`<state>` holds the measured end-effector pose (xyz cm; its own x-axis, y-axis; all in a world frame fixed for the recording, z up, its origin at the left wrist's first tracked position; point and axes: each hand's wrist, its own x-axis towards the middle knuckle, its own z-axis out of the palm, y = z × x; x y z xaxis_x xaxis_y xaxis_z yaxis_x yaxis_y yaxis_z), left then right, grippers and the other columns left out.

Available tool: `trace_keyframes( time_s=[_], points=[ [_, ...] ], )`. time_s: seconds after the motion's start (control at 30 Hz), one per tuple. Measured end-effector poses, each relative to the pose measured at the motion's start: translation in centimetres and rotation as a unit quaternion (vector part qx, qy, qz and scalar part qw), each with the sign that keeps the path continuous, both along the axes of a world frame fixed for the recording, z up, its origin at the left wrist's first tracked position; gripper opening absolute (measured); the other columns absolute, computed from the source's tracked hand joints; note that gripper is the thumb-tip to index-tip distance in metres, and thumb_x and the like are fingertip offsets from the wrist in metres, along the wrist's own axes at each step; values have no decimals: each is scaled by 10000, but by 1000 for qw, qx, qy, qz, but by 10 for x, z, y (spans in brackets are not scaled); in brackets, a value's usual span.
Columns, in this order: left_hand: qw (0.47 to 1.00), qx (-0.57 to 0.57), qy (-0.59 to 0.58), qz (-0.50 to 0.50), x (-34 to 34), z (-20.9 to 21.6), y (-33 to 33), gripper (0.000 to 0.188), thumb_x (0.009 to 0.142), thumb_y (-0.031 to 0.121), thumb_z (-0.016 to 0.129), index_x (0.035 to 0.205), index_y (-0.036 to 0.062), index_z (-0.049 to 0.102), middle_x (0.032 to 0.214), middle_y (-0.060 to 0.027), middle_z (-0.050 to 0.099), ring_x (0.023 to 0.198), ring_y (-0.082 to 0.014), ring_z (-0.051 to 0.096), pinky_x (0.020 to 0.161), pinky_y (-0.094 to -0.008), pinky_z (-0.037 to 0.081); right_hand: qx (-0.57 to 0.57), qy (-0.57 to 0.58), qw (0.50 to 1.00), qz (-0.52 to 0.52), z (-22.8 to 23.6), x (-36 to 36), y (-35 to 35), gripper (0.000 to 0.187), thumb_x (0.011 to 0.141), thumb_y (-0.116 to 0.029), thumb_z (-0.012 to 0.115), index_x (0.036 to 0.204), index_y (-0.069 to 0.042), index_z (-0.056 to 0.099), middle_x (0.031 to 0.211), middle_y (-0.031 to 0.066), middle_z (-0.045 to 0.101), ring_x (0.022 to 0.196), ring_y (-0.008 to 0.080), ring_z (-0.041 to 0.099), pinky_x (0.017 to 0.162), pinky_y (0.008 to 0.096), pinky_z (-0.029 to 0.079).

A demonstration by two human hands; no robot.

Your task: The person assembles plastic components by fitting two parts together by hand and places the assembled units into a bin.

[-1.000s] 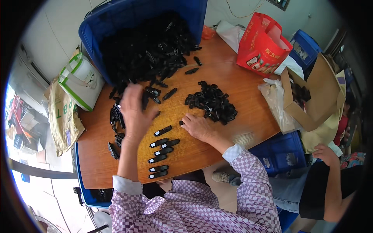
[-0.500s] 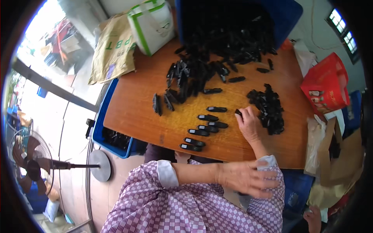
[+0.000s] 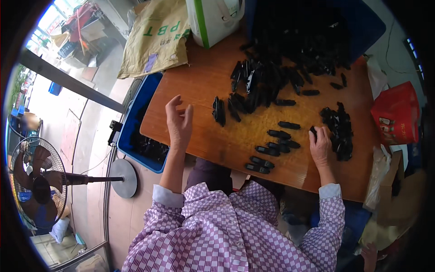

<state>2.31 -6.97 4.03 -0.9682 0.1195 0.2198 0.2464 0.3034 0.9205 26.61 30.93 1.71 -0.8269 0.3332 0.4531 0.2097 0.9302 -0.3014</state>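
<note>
My left hand (image 3: 178, 124) is raised over the left part of the wooden table (image 3: 181, 93), its fingers curved and apart, with nothing in them. My right hand (image 3: 321, 147) rests at the table's right side, finger and thumb closed on a small black plastic piece (image 3: 312, 131), mostly covered by the fingers. Just right of that hand lies a heap of small black pieces (image 3: 340, 136). To its left, several long black plastic parts (image 3: 267, 150) lie in a loose slanting row. Farther back, a big pile of similar parts (image 3: 260, 81) spreads over the table.
A tipped blue bin (image 3: 369, 25) holds more black parts at the back. A paper sack (image 3: 156, 38) and a white-green bag (image 3: 213, 22) stand back left. Below the left edge sits a blue crate (image 3: 156, 165); beyond it, a fan (image 3: 41, 183). A red bag (image 3: 396, 113) is at right.
My left hand has swung from over my lap on the right to above the table's left part. The view has shifted, so the table appears farther right. My right hand still pinches the small piece.
</note>
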Motion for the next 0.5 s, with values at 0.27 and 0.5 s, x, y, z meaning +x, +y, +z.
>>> trace_keyframes(
  time_s=[0.27,0.5],
  points=[
    [960,-135,-65,-238,9,3,43,589,786,71,741,1318,43,491,1230,-162,480,794,-247,652,731,-365,549,35,-35,996,-69,-8,0,-1,170,958,-184,612,1005,-26,570,903,150,577,799,366,601,667,431,499],
    [956,-143,-33,-253,15,-6,89,512,770,63,744,1242,51,543,1177,-147,476,805,-276,649,726,-381,550,-2,-59,995,-85,0,-2,-6,182,956,-187,617,1030,-25,578,903,148,596,797,349,618,676,416,504]
  ],
)
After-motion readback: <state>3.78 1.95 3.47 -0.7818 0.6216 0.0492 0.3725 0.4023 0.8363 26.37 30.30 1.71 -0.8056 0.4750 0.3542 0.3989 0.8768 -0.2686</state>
